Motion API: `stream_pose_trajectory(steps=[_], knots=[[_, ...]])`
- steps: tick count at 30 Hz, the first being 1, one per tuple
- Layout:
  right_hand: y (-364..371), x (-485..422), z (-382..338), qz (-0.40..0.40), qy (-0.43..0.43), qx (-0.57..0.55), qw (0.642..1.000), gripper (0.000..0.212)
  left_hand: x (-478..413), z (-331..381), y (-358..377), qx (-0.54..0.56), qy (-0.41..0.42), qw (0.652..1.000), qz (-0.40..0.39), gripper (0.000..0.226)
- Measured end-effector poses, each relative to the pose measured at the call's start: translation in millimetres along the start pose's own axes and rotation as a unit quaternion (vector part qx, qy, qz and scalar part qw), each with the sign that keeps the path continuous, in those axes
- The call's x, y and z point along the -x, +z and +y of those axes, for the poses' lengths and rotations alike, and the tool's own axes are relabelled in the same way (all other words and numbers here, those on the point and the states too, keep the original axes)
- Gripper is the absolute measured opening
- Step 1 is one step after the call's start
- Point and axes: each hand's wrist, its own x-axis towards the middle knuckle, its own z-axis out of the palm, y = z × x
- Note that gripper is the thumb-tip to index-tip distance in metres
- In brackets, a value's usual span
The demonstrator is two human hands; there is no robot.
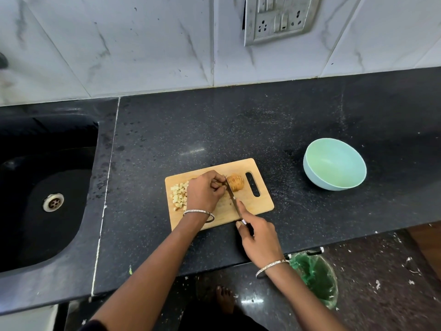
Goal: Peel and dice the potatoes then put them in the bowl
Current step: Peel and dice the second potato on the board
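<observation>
wall (143, 44): marble tiles | counter (214, 120): black stone | sink (35, 235): left | floor (381, 271): dark, seemingly littered

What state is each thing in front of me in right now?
potato, cut into slices, held on the cutting board by the left hand.
diced pieces, piled at the board's left end.
knife, gripped by the right hand, blade down across the potato.
bowl, upright and empty.
bin, open, green liner.
</observation>
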Motion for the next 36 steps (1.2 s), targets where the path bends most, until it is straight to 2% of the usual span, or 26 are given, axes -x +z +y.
stream_pose_trajectory(steps=[6, 16, 22, 28, 36], knots=[[-5.6, 9.2, 4.4, -0.018, -0.002, 0.031, 0.999, 0.065, -1.1, 0.1, 3.4, -0.004, -0.012, 1.0, 0.017, 0.016], [-0.1, 7.0, 7.5, -0.066, 0.017, -0.077, 0.995, 0.057, 2.2, -6.7, -11.9, -0.072, -0.008, 0.997, 0.016, 0.011], [-1.9, 10.5, -2.9, -0.007, -0.004, -0.005, 1.0, 0.063, -6.8, 2.8, -12.4, -0.156, 0.001, 0.987, -0.037, 0.014], [-4.6, 7.5, -16.5, 0.002, -0.01, 0.054, 0.998, 0.062, 1.8, -6.2, -16.5, -0.101, -0.042, 0.994, -0.003, 0.021], [-6.5, -3.0, -14.5, -0.023, -0.018, 0.071, 0.997, 0.055, 1.2, -3.6, -14.0, -0.107, -0.054, 0.993, 0.011, 0.018]])
